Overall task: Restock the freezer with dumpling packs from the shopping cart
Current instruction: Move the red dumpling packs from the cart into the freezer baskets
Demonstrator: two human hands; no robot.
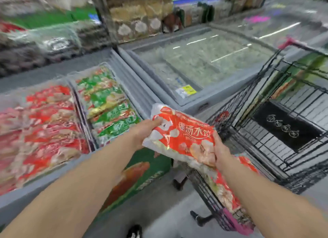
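Both forearms reach out ahead of me, and between them I hold one red dumpling pack (184,136) in the air, above the gap between freezer and cart. My left hand (147,129) grips its upper left edge, thumb pressed on top and the other fingers curled out of sight beneath; my right hand (221,154) pinches the lower right edge the same way. Under my right wrist more red packs (229,193) lie in the shopping cart (252,99), just beside the freezer's corner. To my left the open freezer (40,186) has a bay of red packs (44,127) and, beyond a divider, a bay of green packs (108,104). Farther off stands a second freezer (221,94) under a shut glass lid, then blurred shelves. I judge this the carrying step: the pack is out of the cart, not yet laid down. Next I would swing it left and down into the red bay, matching its kind, and lay it flat on the stack before letting go with both hands
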